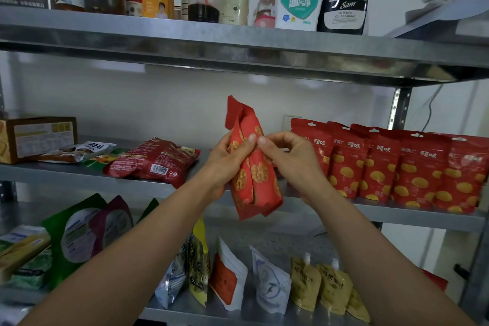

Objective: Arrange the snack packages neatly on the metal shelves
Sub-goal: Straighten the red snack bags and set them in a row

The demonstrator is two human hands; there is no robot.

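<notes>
Fingers (239, 147) of the left hand (225, 164) are curling round a pair of red plastic snack packets (260, 180) printed with orange walnuts, gripping them from the left side with the thumb lying across the front. The right hand (293, 161) is pinching the packets' right edge above the middle, its fingertips (262, 139) nearly meeting the left thumb. The packets are being held pressed together in the air in front of the grey metal middle shelf (79, 176). Their long axis is running close to upright, the top seal pointing up and leaning a little left, the bottom edge hanging toward the lower right. On that shelf a row of red stand-up pouches (397, 167) with yellow spots is standing upright at the right, and a red crinkled bag (156, 160) is lying flat at the left.
</notes>
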